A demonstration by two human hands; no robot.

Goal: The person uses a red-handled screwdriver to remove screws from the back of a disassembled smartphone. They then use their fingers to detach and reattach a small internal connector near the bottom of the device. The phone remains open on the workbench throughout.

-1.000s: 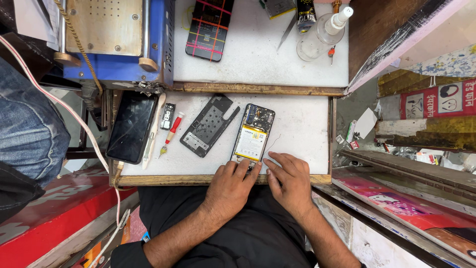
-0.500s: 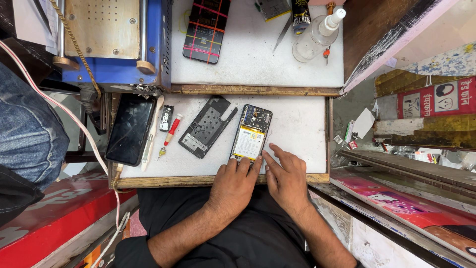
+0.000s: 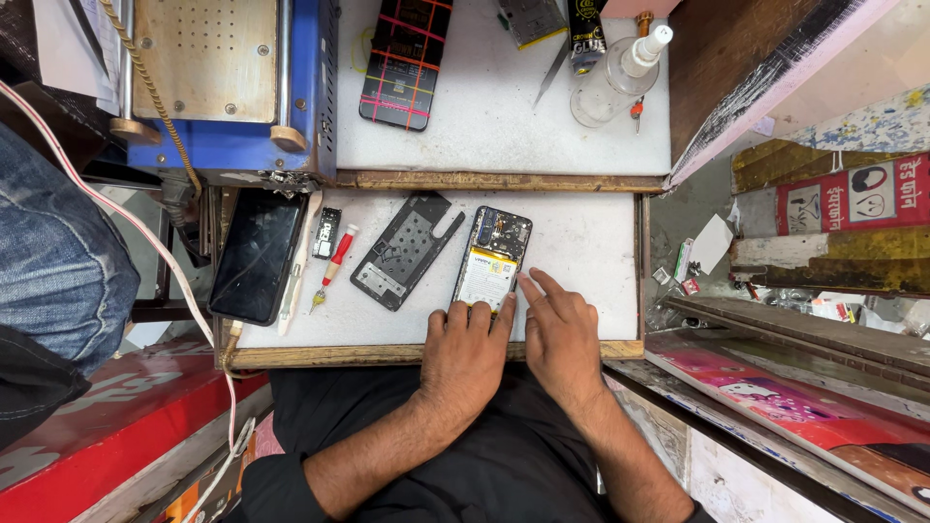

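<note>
Resting on the near edge of the bench (image 3: 591, 242), both hands meet at an opened phone (image 3: 492, 260) lying back-side up, its battery exposed.

Left hand (image 3: 467, 353): palm down, fingers (image 3: 481, 318) extended and loosely spread, tips touching the near end of the opened phone. Nothing is clasped; the hand presses rather than grips.

Right hand (image 3: 560, 334): palm down just right of the left hand, forefinger stretched forward with its tip against the phone's right edge beside the battery. The remaining fingers lie flat and uncurled on the bench, holding nothing.

Items beyond the left fingers, leftward: a dark removed back cover (image 3: 407, 250) lying flat just beside the phone; further left a red-handled screwdriver (image 3: 331, 268); next a small dark component (image 3: 326, 232); then a black phone screen (image 3: 258, 255) at the bench's left margin.

Items well ahead of the fingertips, on the upper bench level: a dark panel with red and yellow grid lines (image 3: 404, 60), a clear bottle with white nozzle (image 3: 620, 77), and a blue machine with a metal plate (image 3: 223, 82).
</note>
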